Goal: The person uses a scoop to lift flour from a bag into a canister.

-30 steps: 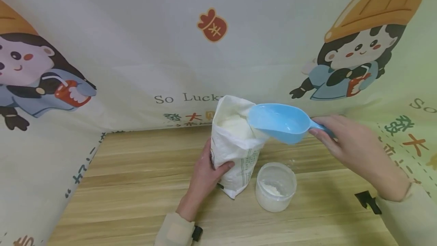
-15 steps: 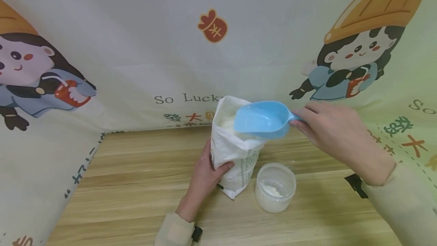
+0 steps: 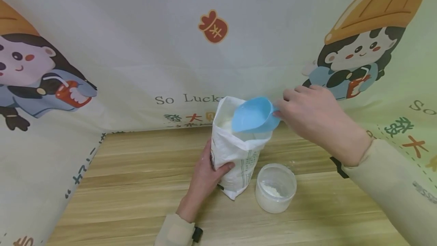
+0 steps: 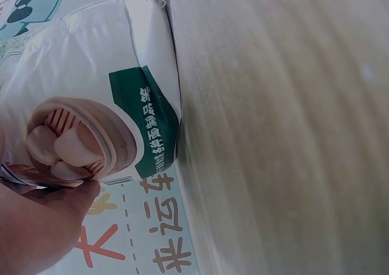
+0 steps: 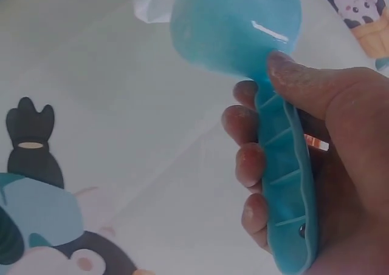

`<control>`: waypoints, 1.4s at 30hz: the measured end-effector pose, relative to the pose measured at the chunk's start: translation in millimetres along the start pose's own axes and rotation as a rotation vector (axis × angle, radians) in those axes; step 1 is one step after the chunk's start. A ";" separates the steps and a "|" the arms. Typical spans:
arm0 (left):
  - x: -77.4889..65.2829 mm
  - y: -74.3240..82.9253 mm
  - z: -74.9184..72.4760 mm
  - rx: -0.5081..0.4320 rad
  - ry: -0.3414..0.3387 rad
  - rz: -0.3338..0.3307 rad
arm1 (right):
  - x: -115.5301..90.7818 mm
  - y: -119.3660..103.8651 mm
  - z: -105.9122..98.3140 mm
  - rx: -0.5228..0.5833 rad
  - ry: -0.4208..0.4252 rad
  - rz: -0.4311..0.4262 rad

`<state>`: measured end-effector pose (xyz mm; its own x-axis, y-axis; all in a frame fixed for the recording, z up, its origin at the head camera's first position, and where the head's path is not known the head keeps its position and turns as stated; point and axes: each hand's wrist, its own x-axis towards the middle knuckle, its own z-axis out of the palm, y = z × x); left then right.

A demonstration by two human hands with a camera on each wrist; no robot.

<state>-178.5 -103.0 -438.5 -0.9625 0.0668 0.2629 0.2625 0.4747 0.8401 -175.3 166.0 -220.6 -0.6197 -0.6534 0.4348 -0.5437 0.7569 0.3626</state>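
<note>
Scoop (image 3: 254, 116) tipped steeper (pts dn-L).

A wood-grained table (image 3: 129, 185) bears a bag (image 3: 235, 153) and tub (image 3: 275, 202).

You have two bare hands (image 3: 203, 172) (image 3: 312, 120), one tall white printed bag (image 3: 235, 156), one light-blue plastic scoop (image 3: 254, 116), one round translucent plastic tub (image 3: 272, 204) and one pale wood-grain tabletop (image 3: 136, 185).
</note>
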 end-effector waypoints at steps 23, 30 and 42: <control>-1.1 2.7 -1.9 -0.014 -0.017 -0.006 | 35.6 -33.1 10.4 -0.157 -0.204 -0.050; -0.8 0.8 0.0 -0.002 -0.008 0.014 | 38.4 -38.6 20.2 -0.159 -0.201 -0.078; -0.5 2.0 -1.8 -0.034 -0.019 0.006 | 37.2 -40.6 36.6 -0.132 -0.173 -0.116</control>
<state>-177.4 -103.6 -436.2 -0.9620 0.0861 0.2590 0.2698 0.4438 0.8545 -197.0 110.5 -249.3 -0.6516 -0.7196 0.2401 -0.5452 0.6643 0.5113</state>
